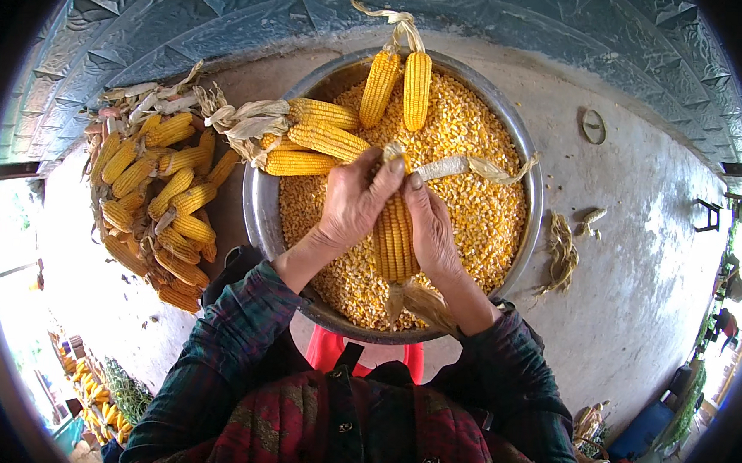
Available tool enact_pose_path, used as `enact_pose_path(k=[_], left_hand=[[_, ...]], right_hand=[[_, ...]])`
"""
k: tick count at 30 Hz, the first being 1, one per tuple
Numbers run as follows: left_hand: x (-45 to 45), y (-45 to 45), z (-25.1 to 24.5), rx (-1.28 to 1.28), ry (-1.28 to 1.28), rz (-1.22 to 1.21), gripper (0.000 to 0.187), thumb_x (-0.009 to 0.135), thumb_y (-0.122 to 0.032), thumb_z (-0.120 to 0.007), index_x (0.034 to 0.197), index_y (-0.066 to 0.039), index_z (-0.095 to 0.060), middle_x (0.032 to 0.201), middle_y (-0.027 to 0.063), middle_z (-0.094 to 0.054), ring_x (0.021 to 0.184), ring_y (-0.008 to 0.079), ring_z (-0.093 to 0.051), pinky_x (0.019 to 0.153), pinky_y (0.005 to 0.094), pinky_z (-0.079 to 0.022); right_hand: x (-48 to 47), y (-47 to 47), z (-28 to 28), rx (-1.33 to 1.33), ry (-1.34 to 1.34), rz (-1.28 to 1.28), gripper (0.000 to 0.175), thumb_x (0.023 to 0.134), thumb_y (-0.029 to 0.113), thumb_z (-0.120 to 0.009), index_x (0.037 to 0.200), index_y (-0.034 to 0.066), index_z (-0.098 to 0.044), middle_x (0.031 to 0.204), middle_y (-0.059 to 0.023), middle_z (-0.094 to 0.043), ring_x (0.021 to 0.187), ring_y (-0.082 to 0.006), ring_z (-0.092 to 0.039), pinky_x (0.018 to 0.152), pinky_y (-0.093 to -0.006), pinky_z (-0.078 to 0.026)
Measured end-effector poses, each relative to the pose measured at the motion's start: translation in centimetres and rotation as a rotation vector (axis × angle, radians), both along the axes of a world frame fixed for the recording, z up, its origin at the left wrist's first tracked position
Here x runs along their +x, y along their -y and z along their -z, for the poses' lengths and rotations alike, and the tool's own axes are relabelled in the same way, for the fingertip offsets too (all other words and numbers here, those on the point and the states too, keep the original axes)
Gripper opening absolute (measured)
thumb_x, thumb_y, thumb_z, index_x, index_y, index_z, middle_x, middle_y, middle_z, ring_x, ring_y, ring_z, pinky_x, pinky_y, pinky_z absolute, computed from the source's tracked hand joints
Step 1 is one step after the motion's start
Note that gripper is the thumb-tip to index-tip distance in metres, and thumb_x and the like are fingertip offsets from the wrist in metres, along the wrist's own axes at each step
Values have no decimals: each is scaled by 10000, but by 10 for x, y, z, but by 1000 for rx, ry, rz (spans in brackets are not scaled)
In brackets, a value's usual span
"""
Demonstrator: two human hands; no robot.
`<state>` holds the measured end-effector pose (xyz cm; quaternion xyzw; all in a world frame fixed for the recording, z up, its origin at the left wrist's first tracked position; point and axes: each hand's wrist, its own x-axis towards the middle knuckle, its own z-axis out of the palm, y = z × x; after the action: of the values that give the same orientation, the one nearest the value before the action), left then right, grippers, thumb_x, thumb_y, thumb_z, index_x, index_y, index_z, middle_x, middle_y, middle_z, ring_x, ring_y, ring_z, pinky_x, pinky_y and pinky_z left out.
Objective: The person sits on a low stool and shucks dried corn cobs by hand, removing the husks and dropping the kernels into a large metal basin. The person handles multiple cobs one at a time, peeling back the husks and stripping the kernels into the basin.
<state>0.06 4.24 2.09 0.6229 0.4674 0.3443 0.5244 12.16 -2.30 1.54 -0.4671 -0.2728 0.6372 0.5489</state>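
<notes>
Between my two hands is a dried corn cob (395,242) with rows of yellow kernels, its husk tail (427,302) pointing toward my body. My left hand (357,193) grips its far end, thumb pressed near the tip. Along the other side, my right hand (432,228) holds it too, thumb close to the left one. A large metal basin (535,238) full of loose corn kernels (469,248) lies beneath. Beside my right thumb, a bare, stripped cob (442,167) with its husk attached rests over the kernels. My fingers partly hide the held cob's tip.
Several husked cobs (328,139) lean over the basin's left rim, and two tied cobs (417,91) hang over its far rim. Left on the concrete floor is a heap of corn cobs (179,204). Right are dry husks (561,252) and a tape-like ring (593,126). A red stool (325,347) shows below.
</notes>
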Motion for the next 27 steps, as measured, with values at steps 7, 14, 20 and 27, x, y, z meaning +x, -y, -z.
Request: enact_pose_path(k=[7, 14, 20, 27], left_hand=[[3, 17, 5, 300, -317, 154, 350, 929, -334, -579, 916, 10, -513, 562, 202, -507, 559, 380, -590, 497, 397, -446], [5, 11, 3, 270, -160, 132, 285, 916, -283, -592, 919, -7, -520, 601, 194, -538, 583, 382, -605, 488, 419, -443], [9, 18, 8, 476, -296, 154, 91, 895, -99, -550, 898, -18, -507, 591, 155, -559, 539, 335, -602, 474, 409, -466], [10, 19, 6, 214, -120, 184, 151, 944, -148, -529, 926, 2, -527, 608, 163, -568, 531, 329, -599, 480, 380, -454]], right_hand=[[1, 7, 13, -198, 136, 147, 455, 1021, 383, -404, 1111, -29, -573, 913, -40, -589, 850, -119, -526, 791, -265, -433], [10, -1, 7, -258, 117, 148, 551, 1002, 472, -401, 1126, -34, -580, 936, -54, -574, 885, -135, -501, 833, -280, -405], [0, -1, 9, -111, 120, 249, 497, 1020, 420, -381, 1121, -37, -546, 913, -37, -584, 852, -134, -514, 791, -278, -414], [10, 6, 22, -432, -145, 215, 340, 1013, 295, -370, 1105, 27, -557, 988, -51, -618, 853, -145, -599, 762, -303, -486]])
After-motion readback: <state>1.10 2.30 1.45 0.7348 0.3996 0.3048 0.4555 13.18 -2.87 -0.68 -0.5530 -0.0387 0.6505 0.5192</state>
